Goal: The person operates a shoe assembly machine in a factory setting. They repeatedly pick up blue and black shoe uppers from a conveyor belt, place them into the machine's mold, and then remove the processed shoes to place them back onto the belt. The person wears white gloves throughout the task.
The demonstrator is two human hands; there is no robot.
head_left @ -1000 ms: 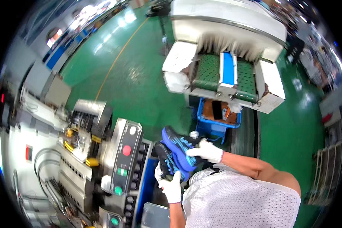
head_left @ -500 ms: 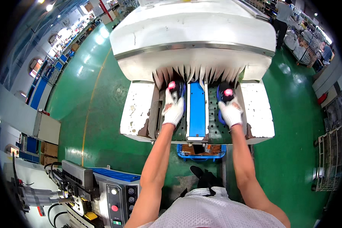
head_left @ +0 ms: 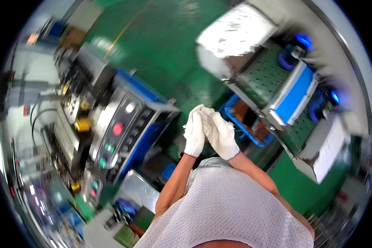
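Note:
My left hand [head_left: 194,131] and my right hand [head_left: 220,133], both in white knit gloves, are together in front of my chest. Their palms face each other, with the fingers stretched out and touching at the tips. No object shows between them, though the palms are hidden. To the right, two dark, shoe-like pieces with blue edges, the farther one [head_left: 292,54] and the nearer one [head_left: 321,104], lie on the perforated green conveyor beds at the mouth of a white machine [head_left: 236,31]. Blue light glows on both. My hands are well apart from them.
A control panel [head_left: 124,124] with red, green and white buttons belongs to a machine on the left. A blue cart [head_left: 263,142] stands under the white machine's front edge. At lower left, another dark blue shoe-like piece [head_left: 124,210] rests near a metal plate [head_left: 138,191].
Both hands have let go of the shoe-like pieces and come together at my chest. My view has turned left, putting the white machine at right. The pieces' glow went from pink-red to blue.

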